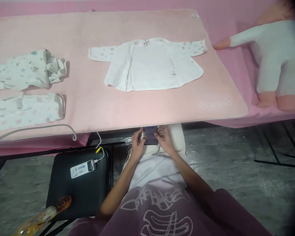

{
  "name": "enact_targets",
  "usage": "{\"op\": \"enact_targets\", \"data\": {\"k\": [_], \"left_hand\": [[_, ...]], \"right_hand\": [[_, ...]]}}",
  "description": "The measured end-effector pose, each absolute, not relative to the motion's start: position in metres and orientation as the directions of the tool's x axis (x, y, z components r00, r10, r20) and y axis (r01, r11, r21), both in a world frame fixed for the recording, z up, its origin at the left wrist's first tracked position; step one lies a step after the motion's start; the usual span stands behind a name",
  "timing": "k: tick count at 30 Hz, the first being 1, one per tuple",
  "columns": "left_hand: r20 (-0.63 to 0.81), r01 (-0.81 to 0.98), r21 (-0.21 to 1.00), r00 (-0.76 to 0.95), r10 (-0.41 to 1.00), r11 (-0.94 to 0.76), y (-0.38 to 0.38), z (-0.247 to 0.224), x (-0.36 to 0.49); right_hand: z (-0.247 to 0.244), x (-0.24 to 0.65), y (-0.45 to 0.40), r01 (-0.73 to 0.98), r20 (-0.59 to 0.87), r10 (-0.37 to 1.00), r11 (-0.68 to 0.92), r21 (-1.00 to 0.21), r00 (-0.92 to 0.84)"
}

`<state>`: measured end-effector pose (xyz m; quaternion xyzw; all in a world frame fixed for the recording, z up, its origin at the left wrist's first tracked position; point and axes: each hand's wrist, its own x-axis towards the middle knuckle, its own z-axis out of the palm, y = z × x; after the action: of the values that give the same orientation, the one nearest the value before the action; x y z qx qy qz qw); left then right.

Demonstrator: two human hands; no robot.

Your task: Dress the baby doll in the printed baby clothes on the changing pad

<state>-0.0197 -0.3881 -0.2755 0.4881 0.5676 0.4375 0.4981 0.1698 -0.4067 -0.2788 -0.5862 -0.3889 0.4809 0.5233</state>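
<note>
A dark smartphone [150,136] rests over my lap, just below the table's front edge, which hides its far end. My left hand [138,141] grips its left side, with the thumb at the lower left corner. On the opposite side my right hand [164,138] holds it too, thumb over the screen. Beyond the hands, a small white baby jacket [152,68] lies spread with its front flaps folded outward and its patterned sleeves stretched sideways. Two folded patterned garments, the upper one [22,70] and the lower one [27,109], lie at the left.
A doll [272,55] in white clothing lies at the right on the pink cloth. The pink mat [149,109] covers the table. A white cable [39,129] crosses the mat. On the black stool [64,193] are a power bank [82,168] and a bottle [39,219].
</note>
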Motion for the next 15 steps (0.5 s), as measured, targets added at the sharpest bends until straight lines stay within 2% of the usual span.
{"op": "enact_targets", "data": {"k": [8, 15], "left_hand": [[-0.267, -0.035, 0.963, -0.070, 0.961, 0.266, -0.381, -0.262, -0.014], [-0.277, -0.026, 0.961, -0.099, 0.956, 0.276, -0.380, -0.264, -0.009]], "right_hand": [[-0.277, 0.176, -0.409, -0.085, -0.170, 0.962, -0.155, -0.984, 0.216], [-0.274, 0.179, -0.414, -0.081, -0.179, 0.966, -0.167, -0.983, 0.184]]}}
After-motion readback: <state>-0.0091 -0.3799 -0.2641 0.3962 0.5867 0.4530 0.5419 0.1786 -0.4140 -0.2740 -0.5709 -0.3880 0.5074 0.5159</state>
